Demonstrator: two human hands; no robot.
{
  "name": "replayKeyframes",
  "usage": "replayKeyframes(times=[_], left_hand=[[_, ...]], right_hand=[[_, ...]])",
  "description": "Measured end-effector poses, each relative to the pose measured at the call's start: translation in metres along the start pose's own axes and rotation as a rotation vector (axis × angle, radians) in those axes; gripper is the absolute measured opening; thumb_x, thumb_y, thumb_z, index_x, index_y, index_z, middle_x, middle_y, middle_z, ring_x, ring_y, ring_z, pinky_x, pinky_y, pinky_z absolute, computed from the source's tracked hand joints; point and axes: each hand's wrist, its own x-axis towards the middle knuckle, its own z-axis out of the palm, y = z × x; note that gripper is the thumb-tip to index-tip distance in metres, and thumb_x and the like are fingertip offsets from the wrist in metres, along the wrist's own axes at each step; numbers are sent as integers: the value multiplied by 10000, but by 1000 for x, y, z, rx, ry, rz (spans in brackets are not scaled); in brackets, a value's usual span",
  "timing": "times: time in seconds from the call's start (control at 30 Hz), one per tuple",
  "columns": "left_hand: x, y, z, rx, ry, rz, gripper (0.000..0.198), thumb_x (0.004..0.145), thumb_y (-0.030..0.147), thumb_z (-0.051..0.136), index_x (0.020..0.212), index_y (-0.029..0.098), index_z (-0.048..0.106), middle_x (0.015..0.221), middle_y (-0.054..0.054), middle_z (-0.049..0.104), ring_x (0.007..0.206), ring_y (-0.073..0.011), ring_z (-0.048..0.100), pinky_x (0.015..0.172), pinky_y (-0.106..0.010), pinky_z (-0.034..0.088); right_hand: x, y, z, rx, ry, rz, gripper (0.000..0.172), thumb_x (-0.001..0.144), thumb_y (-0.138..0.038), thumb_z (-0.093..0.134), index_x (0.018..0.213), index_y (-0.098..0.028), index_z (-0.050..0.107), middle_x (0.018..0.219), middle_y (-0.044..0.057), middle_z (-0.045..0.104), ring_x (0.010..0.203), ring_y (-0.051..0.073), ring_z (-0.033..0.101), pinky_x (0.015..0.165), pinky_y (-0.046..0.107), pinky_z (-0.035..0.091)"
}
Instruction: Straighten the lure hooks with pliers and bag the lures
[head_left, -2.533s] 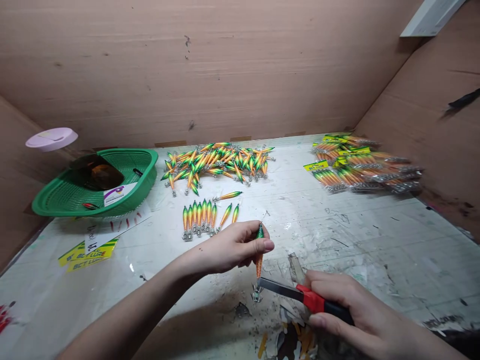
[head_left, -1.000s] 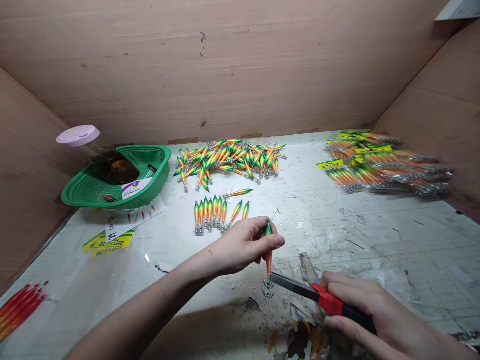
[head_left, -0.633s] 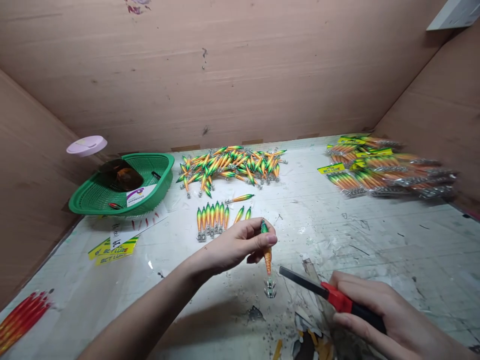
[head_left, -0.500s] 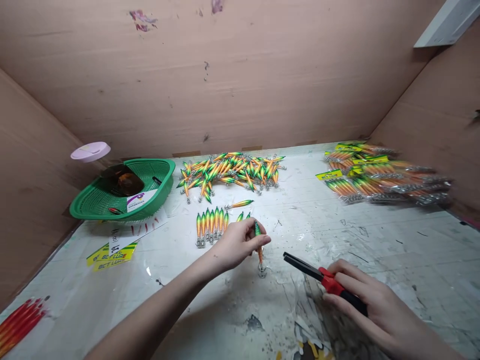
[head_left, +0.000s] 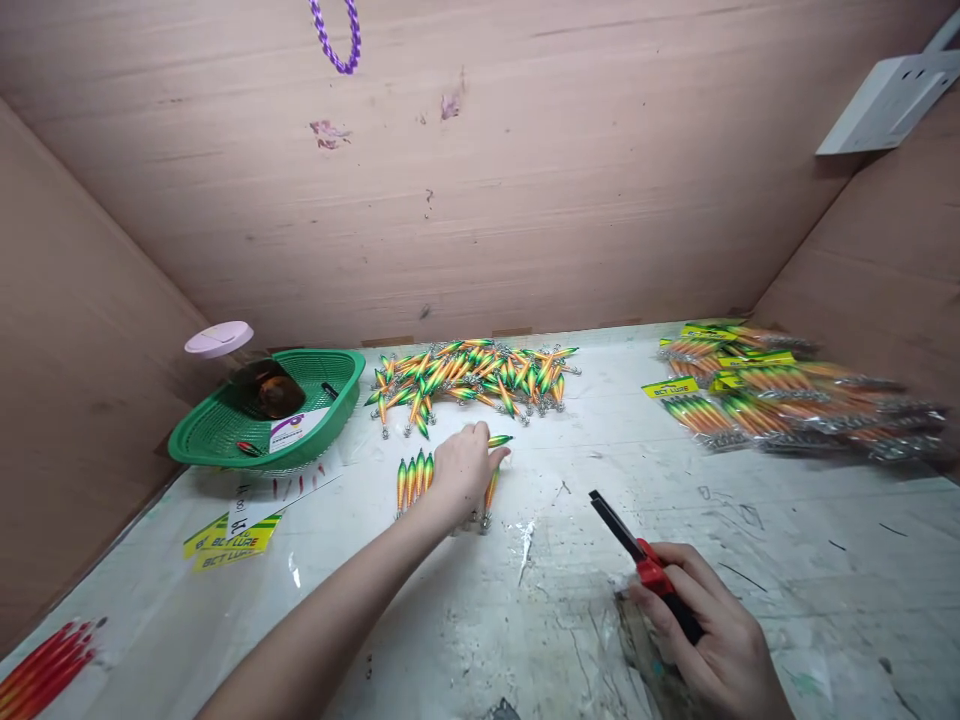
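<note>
My left hand (head_left: 461, 470) is over a row of green-and-orange squid jigs (head_left: 410, 480), hiding part of it. Its thumb and curled fingers close around a single squid jig (head_left: 502, 440) lying crosswise behind the row; only the green end shows. Just below the thumb, another squid jig (head_left: 491, 490) stands at a slant in the row, hook crown towards me. At the right, my right hand (head_left: 709, 620) is wrapped around red-and-black pliers (head_left: 652, 572), their long dark jaws pointing up and left, away from any jig.
Behind the row lies a loose heap of squid jigs (head_left: 472, 375). Packed jigs (head_left: 780, 400) lie at the right. At left are a green basket (head_left: 349, 400) holding a lidded cup (head_left: 270, 388), yellow label cards (head_left: 232, 540) and red jigs (head_left: 49, 665). A pink partition (head_left: 525, 200) closes the back.
My left hand has moved left and away from me, and the jig it held upright is no longer seen in it. My right hand still holds the pliers. The view has tilted up.
</note>
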Motion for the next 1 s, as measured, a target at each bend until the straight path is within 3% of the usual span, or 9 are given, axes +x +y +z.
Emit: replayKeyframes(times=[0.1, 0.2, 0.3, 0.4, 0.47, 0.57, 0.7, 0.8, 1.0], left_hand=[[25, 2, -4, -29, -20, 109, 171, 923, 249, 591, 1053, 150, 644, 1218, -147, 630, 1183, -276, 551, 976, -427, 443], [48, 1, -8, -121, -57, 165, 158, 898, 294, 650, 975, 156, 660, 1105, -74, 663, 1073, -230, 603, 968, -463, 471], [54, -5, -19, -275, 17, 175, 114, 888, 237, 631, 960, 152, 657, 1083, -88, 662, 1060, -243, 612, 962, -436, 473], [39, -12, -32, -485, 130, 164, 218, 920, 218, 520, 1102, 137, 610, 1183, -137, 624, 1110, -255, 603, 976, -393, 470], [19, -13, -38, -618, 130, 167, 278, 950, 254, 452, 1170, 123, 561, 1183, -147, 627, 1029, -223, 648, 921, -369, 514], [-14, -10, -36, -938, -41, 165, 271, 945, 282, 473, 1141, 123, 570, 1071, -122, 679, 866, -177, 701, 834, -337, 564], [-48, -2, -29, -1537, -355, 67, 248, 829, 248, 699, 1041, 129, 650, 992, -85, 708, 842, -173, 718, 817, -300, 570], [-60, 2, -27, -1652, -434, 43, 295, 759, 247, 798, 1004, 125, 688, 946, -61, 718, 822, -170, 724, 786, -278, 573], [-69, 9, -30, -1641, -495, 58, 364, 703, 311, 857, 975, 128, 700, 885, -42, 717, 798, -167, 722, 762, -278, 569]], right_hand=[[0, 4, -2, 13, 26, 16, 172, 942, -355, 571, 849, -223, 630, 1001, 56, 588, 905, 188, 599, 775, 272, 491], [-1, 6, -6, 29, 71, 76, 185, 947, -354, 566, 827, -223, 613, 998, 48, 572, 912, 186, 578, 808, 285, 464], [-1, 5, -6, 33, 87, 94, 201, 941, -370, 570, 813, -220, 610, 987, 48, 570, 917, 197, 574, 814, 295, 457], [1, 4, -6, 39, 85, 95, 200, 935, -370, 577, 810, -220, 623, 979, 40, 580, 908, 193, 588, 800, 278, 461], [4, 2, -8, 56, 33, 76, 191, 940, -357, 569, 815, -223, 624, 961, 34, 588, 886, 181, 598, 775, 256, 471], [8, -5, -18, 112, -183, 44, 239, 970, -352, 517, 786, -223, 598, 896, 27, 590, 813, 160, 604, 709, 226, 485], [11, -26, -33, 177, -542, 41, 259, 999, -338, 452, 816, -222, 594, 909, 29, 603, 848, 154, 620, 764, 224, 499], [11, -40, -41, 183, -613, -7, 223, 989, -315, 466, 827, -224, 589, 919, 32, 624, 858, 155, 631, 765, 219, 509], [11, -52, -46, 135, -589, -69, 210, 973, -288, 484, 818, -226, 611, 870, 29, 640, 806, 147, 647, 718, 204, 535]])
